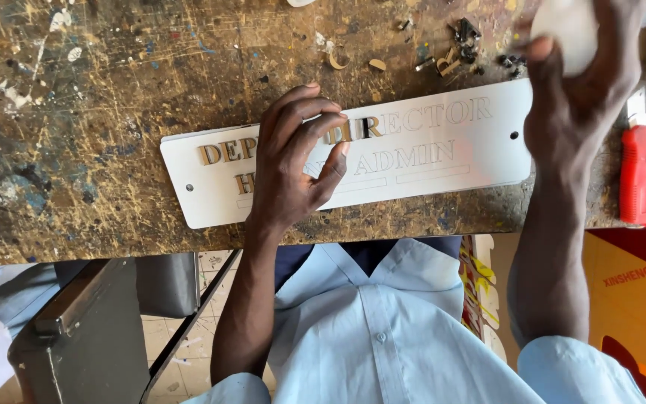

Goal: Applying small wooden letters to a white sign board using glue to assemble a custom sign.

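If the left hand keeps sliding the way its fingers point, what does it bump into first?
The left hand already rests on the white sign. Its fingers point up and right, so they would probably meet the gold letters beside the fingertips first.

There is just one camera, worn on the person's head, and it looks almost straight down. It sits close above the bench [99,112] and the person's own shirt [383,329]. The top right corner looks blurry, maybe because something there is very near.
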